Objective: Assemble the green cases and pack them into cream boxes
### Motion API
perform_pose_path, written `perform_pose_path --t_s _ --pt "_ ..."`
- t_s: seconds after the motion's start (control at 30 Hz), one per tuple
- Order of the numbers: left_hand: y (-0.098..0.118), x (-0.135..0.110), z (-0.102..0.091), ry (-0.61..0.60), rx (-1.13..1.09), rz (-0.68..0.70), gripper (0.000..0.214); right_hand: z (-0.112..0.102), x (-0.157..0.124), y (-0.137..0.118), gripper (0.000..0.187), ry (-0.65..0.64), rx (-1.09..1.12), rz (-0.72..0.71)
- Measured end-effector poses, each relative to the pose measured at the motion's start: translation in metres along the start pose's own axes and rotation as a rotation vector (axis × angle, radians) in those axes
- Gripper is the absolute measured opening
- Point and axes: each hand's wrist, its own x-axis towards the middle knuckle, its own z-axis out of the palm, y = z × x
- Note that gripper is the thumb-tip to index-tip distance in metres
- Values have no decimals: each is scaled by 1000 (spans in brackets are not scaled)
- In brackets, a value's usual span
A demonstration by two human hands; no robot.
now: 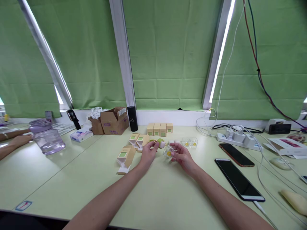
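My left hand pinches a small green and white object just above the table. My right hand is closed round a small clear plastic case with a yellow spot, close beside the left hand. Several open kraft boxes with green labels lie left of my hands, one with a white insert sticking out. A row of closed kraft boxes stands behind. Two more clear cases sit to the right of my hands.
Two black phones lie at the right, one on a cable, near a white power strip. A black cylinder, cardboard boxes, tissue pack and clear purple jug stand at left. Another person's hands rest at far left.
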Motion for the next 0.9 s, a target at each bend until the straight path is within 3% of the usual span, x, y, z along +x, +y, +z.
perform_pose_path --t_s 0.5,0.9 --pt "0 -8 4 -105 59 36 47 -1 1 5 57 -21 26 -25" --pt "-7 -9 5 -113 169 70 45 -2 2 8 57 -40 -10 -48"
